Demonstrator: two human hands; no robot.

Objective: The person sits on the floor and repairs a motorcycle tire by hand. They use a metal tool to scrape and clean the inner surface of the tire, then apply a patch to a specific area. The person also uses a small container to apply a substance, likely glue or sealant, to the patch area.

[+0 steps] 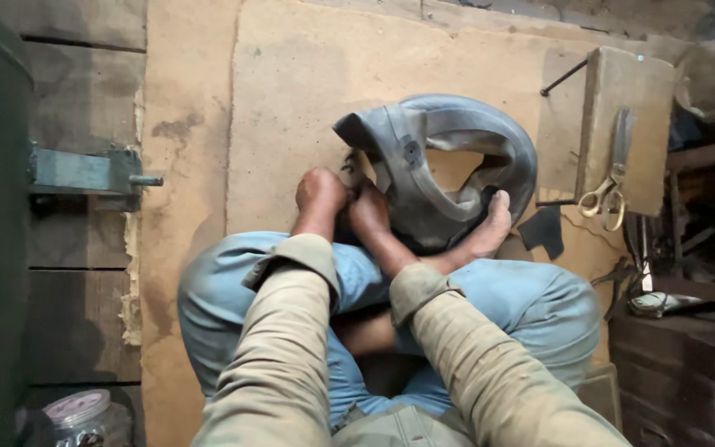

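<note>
From the head camera, the person sat cross-legged on a tan board floor (291,99), in blue trousers and khaki sleeves, looking down at both hands. A grey rubber inner tube (448,165), folded and collapsed on itself, lay on the floor just in front of the knees, with a bare foot (490,228) pressed against its lower right edge.

The left hand (320,194) was curled shut into a loose fist at the tube's left end; it seemed to pinch a small dark bit at the tube's edge, though the view was too poor to be sure what the fingers had. The right hand (367,211) sat just beside it, touching the tube's lower left fold, fingers closed over the rubber.

To the right of the tube, a small dark rubber scrap (544,232) lay on the floor. Beyond it stood a wooden block (635,99) with a pair of scissors (612,178) with yellowish handles resting on it, blades pointing away. A green metal bracket (84,172) jutted from the dark wall on the left, and a clear jar with a pale lid (80,411) stood at the lower left corner.
</note>
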